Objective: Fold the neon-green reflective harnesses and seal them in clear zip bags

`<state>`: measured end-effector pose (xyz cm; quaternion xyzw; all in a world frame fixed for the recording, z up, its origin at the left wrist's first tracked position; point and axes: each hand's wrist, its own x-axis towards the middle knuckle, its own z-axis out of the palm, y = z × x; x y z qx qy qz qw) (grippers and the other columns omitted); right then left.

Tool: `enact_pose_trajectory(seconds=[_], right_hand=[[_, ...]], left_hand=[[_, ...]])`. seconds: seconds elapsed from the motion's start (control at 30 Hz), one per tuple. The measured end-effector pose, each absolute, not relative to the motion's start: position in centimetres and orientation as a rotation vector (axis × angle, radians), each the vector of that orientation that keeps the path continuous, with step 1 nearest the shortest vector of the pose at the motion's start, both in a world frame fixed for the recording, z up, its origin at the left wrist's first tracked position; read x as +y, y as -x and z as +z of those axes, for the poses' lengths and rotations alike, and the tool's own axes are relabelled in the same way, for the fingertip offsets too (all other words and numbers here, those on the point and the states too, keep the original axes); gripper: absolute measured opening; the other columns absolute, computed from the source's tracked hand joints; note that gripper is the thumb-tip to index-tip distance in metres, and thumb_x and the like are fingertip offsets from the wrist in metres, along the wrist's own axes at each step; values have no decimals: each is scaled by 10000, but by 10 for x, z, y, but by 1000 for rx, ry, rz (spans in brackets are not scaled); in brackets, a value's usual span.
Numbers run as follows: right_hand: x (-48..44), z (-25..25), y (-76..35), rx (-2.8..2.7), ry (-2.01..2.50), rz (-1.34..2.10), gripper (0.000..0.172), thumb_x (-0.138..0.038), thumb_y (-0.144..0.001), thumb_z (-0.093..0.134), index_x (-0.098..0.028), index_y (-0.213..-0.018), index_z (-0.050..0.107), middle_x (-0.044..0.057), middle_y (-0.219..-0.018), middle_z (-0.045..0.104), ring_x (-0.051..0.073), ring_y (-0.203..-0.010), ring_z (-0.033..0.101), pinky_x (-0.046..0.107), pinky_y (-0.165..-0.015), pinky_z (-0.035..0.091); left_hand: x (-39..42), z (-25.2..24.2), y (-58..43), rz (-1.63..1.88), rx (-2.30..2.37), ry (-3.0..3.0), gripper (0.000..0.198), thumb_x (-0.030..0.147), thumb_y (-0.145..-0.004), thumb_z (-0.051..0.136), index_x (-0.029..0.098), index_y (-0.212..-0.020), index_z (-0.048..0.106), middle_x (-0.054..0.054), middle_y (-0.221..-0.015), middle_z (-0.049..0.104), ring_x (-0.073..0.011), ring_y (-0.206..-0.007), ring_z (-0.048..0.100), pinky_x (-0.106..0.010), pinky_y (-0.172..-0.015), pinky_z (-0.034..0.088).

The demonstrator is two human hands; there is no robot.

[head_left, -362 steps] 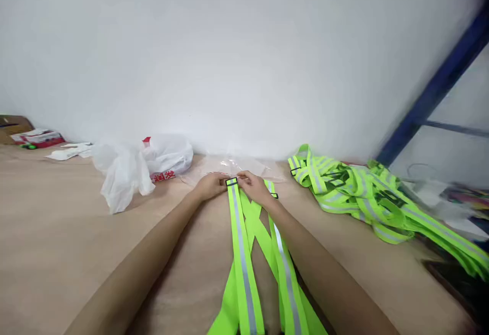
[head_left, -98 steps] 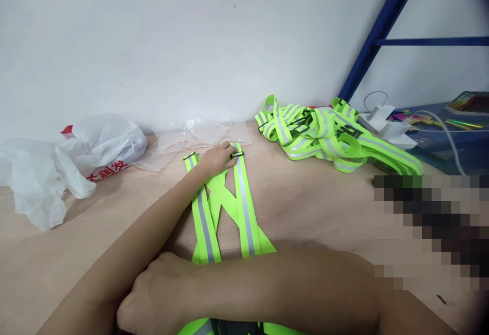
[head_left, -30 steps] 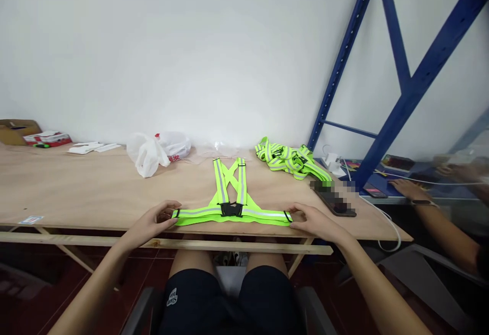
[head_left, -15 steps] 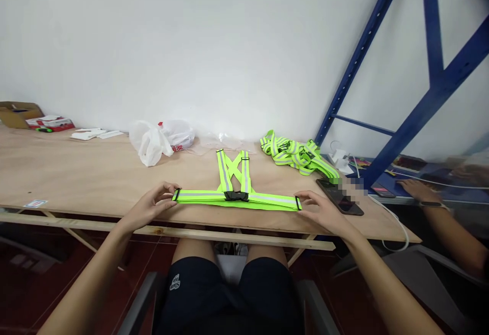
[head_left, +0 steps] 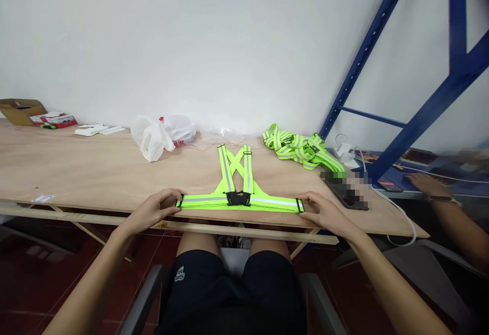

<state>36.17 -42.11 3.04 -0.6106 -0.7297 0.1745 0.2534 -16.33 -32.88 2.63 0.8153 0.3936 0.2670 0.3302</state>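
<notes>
Left hand point(head_left: 156, 209) and right hand point(head_left: 324, 212) each pinch a waist strap point(head_left: 273, 203) end; even, light tension should keep it flat on the tabletop point(head_left: 95, 172).

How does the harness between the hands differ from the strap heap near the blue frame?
The harness lies spread flat; the strap heap is tangled. The left hand and right hand are at the harness's ends, while neither touches the strap heap. Both items are neon yellow-green with pale stripes.
</notes>
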Motion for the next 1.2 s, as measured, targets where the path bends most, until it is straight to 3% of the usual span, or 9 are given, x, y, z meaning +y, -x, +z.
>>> enact_pose_trajectory(seconds=[0.33,0.53,0.67,0.87,1.07,1.2], right_hand=[[-424,42,-358,-2082,1687,560,466,-408,-777,670,-219,-1203,658,103,-1297,653,322,-1226,580,461,-1082,431],[-419,49,-323,-2077,1556,226,380,-437,-877,613,-225,-1191,637,108,-1262,646,291,-1203,592,441,-1040,480],[-414,39,-271,-2148,1367,87,297,-355,-917,583,-240,-1186,639,108,-1255,647,278,-1210,588,442,-1034,490],[-404,14,-223,-2239,1374,68,408,-331,-923,600,-247,-1322,581,119,-1407,572,295,-1296,542,484,-1052,481],[-404,1,-222,-2281,1412,118,389,-352,-970,534,-244,-1341,574,105,-1429,573,284,-1337,517,497,-1092,448],[-403,-1,-223,-2281,1414,142,395,-355,-975,518,-252,-1352,569,100,-1447,559,285,-1348,506,511,-1106,431]], left_hand=[[-332,27,160,736,1063,-2182,379,544,-862,632,222,-1061,660,-100,-1242,672,-274,-1159,624,-369,-993,511],[-335,25,160,716,1091,-2156,421,570,-848,642,217,-1077,656,-102,-1258,664,-274,-1129,634,-385,-983,518],[-339,27,149,748,1176,-2340,506,557,-887,599,238,-1279,594,-89,-1340,624,-285,-1235,576,-420,-1072,449],[-346,33,95,601,1032,-2763,520,414,-1001,464,258,-1494,411,-92,-1537,457,-268,-1412,416,-507,-1213,220],[-343,22,73,503,975,-2773,424,374,-1008,469,224,-1403,513,-88,-1389,610,-245,-1285,547,-440,-1144,364],[-343,15,75,522,1024,-2768,412,356,-1013,466,228,-1400,525,-79,-1424,587,-243,-1317,528,-436,-1153,353]])
